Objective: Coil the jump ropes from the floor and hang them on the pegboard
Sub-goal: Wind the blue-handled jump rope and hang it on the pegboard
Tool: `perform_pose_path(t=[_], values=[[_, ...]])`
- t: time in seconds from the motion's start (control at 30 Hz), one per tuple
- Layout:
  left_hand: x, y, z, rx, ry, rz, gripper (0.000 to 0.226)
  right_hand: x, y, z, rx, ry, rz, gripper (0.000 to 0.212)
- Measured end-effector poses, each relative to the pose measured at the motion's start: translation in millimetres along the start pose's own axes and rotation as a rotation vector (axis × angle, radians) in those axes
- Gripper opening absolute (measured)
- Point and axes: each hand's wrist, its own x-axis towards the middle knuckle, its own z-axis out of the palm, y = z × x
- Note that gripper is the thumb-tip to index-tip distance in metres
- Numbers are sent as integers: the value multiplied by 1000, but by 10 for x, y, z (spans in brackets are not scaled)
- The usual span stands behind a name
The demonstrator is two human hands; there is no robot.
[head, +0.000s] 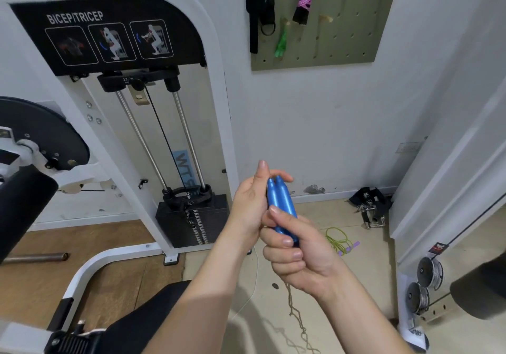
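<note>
We held two blue handles (282,203) side by side at chest height. Our left hand (250,205) curled around their upper part, and our right hand (297,255) gripped the lower ends. A green rope (337,240) lay on the floor beyond, below the pegboard (342,52).

Two blue jump-rope handles (282,205): glossy, smooth, metallic sheen. Wall's olive-grey pegboard (342,52): matt. Machine's guide rods (187,134): polished metal. Floor's brown panel (95,277): dull wood grain.
</note>
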Motion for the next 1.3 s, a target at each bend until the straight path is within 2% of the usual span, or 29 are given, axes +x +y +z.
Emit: perform_pose_path(t=[0.07,0.13,0.2,0.27,0.3,0.37,0.47,0.57,0.63,0.7,0.77,0.83,1.0,1.1,1.17,1.23,1.3], values=[[2,-73,5,119,-46,39,40,12,-70,9,44,123,-37,24],[-10,-137,-12,363,-93,95,28,12,-156,-1,106,214,-44,30],[-25,-189,-62,665,-93,228,23,-8,-214,-21,71,273,-26,36],[-66,-166,-116,1064,-99,385,14,-26,-237,-67,-64,360,-12,34],[-96,-132,-130,1239,-116,429,16,-29,-239,-98,-135,415,-10,29],[-156,-74,-126,1450,-178,437,40,-16,-233,-158,-222,515,-32,20],[-270,-17,-62,1563,-243,508,47,5,-248,-197,-290,641,-100,19],[-342,41,-40,1571,-271,556,39,2,-267,-205,-600,778,-188,18],[-352,89,-27,1534,-287,617,32,0,-258,-204,-1095,884,-260,21],[-348,130,-13,1535,-305,690,26,-8,-217,-214,-1613,918,-268,16],[-325,137,-41,1539,-298,754,22,-25,-199,-179,-1889,866,-235,12],[-310,135,-84,1560,-329,777,25,-43,-210,-152,-2043,798,-181,23],[-285,127,-185,1397,-466,881,28,-170,-257,-48,-2400,556,-113,48],[-323,238,-197,1198,-430,765,15,-303,-329,56,-2518,381,-72,55],[-320,321,-221,1096,-413,662,15,-365,-361,84,-2551,297,-155,61],[-314,414,-243,980,-433,542,15,-416,-390,59,-2604,248,-352,69],[-295,485,-264,841,-466,388,16,-441,-433,7,-2680,203,-547,67]])
